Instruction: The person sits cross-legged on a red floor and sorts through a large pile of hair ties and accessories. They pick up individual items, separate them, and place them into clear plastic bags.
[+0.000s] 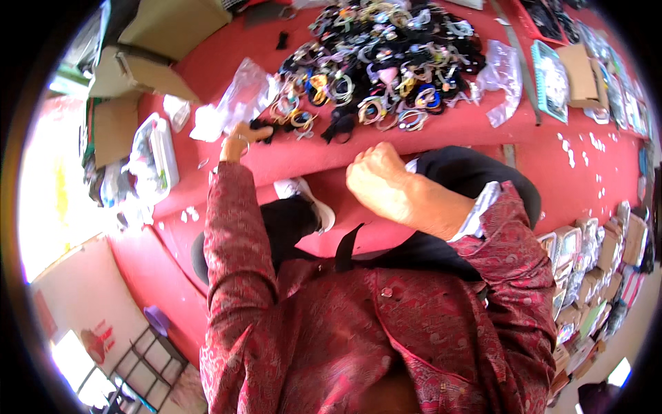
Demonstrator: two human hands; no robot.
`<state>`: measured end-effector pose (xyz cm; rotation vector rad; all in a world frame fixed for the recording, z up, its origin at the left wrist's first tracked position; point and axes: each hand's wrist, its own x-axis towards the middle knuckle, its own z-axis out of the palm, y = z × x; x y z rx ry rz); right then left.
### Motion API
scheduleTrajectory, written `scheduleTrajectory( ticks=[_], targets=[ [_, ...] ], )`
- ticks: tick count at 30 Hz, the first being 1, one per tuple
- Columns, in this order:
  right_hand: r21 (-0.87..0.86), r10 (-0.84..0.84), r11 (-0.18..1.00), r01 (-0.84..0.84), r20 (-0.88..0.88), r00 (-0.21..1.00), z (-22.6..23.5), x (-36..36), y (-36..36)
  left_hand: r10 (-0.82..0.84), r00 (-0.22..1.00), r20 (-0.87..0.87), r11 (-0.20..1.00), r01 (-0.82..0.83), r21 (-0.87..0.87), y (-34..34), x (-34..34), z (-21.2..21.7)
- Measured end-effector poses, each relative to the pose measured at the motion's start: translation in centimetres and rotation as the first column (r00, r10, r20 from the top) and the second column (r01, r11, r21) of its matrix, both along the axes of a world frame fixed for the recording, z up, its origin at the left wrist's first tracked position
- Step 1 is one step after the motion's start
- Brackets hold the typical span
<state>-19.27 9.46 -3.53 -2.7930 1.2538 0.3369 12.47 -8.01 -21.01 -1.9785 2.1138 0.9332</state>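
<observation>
Flanking the fingers [259, 134]: white tub [169, 157] to their left, teal basket [536, 69] far right, both holding clear-plastic packets. Heap of hair ties [396, 65] just beyond the fingertips. Left hand [238, 143] outstretched, digits part-spread at a black band [264, 127]; grip cannot be told. Right hand [379, 169] curled into a loose fist, contents hidden.

- I take this for a workroom or a stockroom; I can't tell which.
- Far centre, I see a heap of small bands [393, 65] on red covering [214, 62].
- Cartons [172, 27] stand far left, a filled basket [537, 76] far right.
- Rows of boxes [610, 248] and packets [587, 231] line the right.
</observation>
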Motion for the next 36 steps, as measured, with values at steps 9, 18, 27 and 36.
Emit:
scheduleTrajectory(
  ticks=[9, 18, 27, 36],
  targets=[
    [0.027, 0.052, 0.998, -0.052, 0.009, 0.999, -2.0, 0.5, -0.5, 0.065, 0.925, 0.373, 0.996, -0.039, -0.078, 2.0, -2.0, -4.4],
    [0.035, 0.031, 0.999, -0.032, 0.028, 0.999, -1.6, 0.3, -0.7, 0.186, 0.926, 0.327, 0.964, -0.108, -0.242, 2.8, -2.2, -5.7],
    [-0.027, 0.073, 0.997, -0.072, 0.016, 0.997, -1.1, 0.5, -0.3, 0.582, -0.451, -0.677, 0.712, -0.118, 0.692, -0.6, 0.1, -1.8],
    [-0.024, 0.098, 0.995, -0.098, -0.001, 0.995, -1.2, 0.5, -0.2, 0.446, -0.767, -0.462, 0.871, 0.254, 0.421, 0.0, -4.1, 2.1]
  ],
)
